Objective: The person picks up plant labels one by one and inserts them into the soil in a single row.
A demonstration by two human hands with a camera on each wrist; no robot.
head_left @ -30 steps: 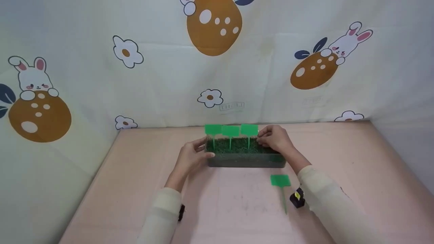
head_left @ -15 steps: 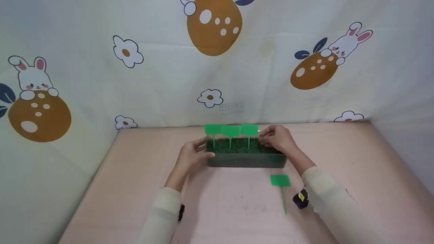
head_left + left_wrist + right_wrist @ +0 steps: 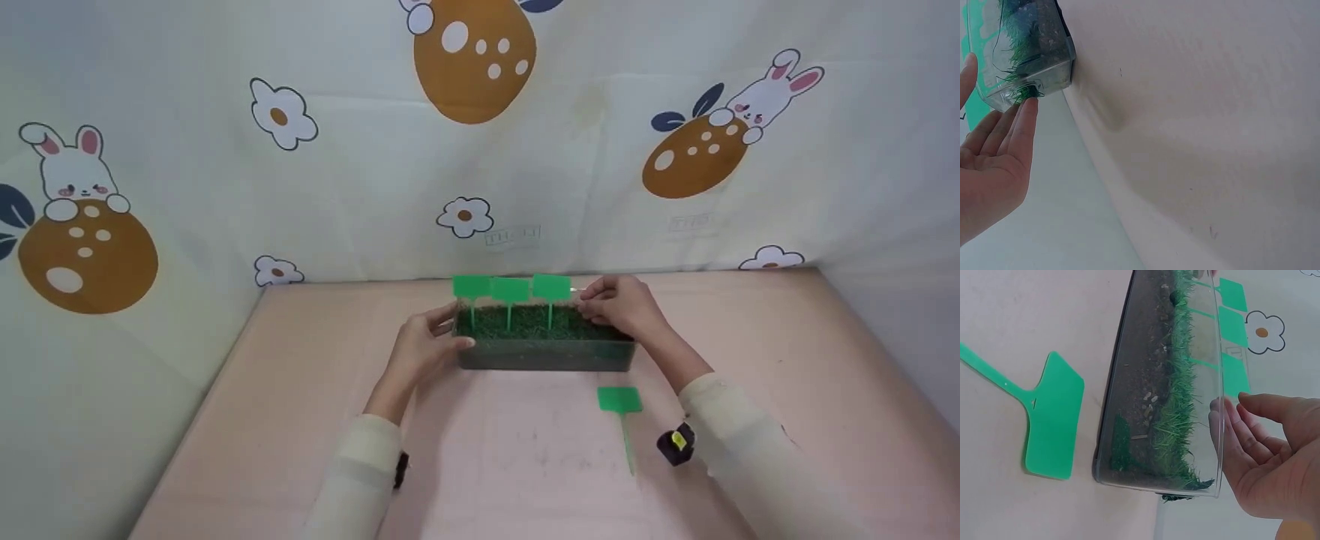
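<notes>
A long clear planter box (image 3: 544, 357) holds dark soil and green grass (image 3: 1176, 422). Three green plant labels stand upright in it; the rightmost label (image 3: 552, 287) is nearest my right hand. My left hand (image 3: 424, 345) holds the box's left end, thumb at the front corner and fingers behind; in the left wrist view the fingers (image 3: 1023, 129) lie almost straight against it. Over the right part of the box hovers my right hand (image 3: 622, 306), fingers loosely bent. In the right wrist view its fingertips show partly through the clear wall, with nothing visible between them.
Another green plant label (image 3: 619, 400) lies flat on the pink tabletop (image 3: 517, 457), in front of the box's right end. A cloth backdrop (image 3: 360, 180) with rabbits and flowers hangs close behind. A black wrist device (image 3: 676, 444) sits by the right sleeve.
My right hand has slid a little to the right, away from the rightmost standing label. The left hand, the box and the labels have stayed in place.
</notes>
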